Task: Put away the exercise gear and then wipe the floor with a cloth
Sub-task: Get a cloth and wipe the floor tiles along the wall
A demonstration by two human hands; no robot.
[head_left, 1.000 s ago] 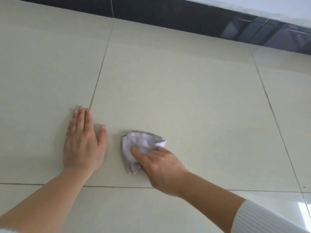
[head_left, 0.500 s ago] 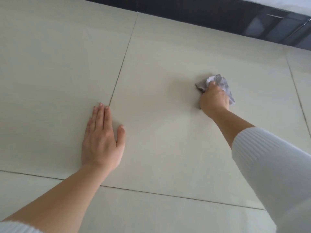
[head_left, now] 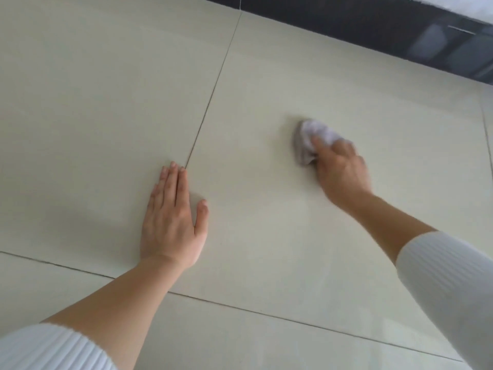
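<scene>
A small crumpled grey-white cloth lies pressed on the pale cream tiled floor, right of centre. My right hand covers its near right part with fingers curled onto it; hand and cloth are blurred by motion. My left hand lies flat on the floor at centre left, palm down, fingers together and pointing away, fingertips at a grout line. It holds nothing. Both forearms are bare below white ribbed sleeves. No exercise gear is in view.
A dark glossy skirting band runs along the far edge of the floor at top right. Thin dark grout lines divide the large tiles; one crosses below my left wrist.
My right hand swept the cloth from beside my left hand out to the far right, and has now drawn it back nearer and leftward. My left hand stayed planted flat.
</scene>
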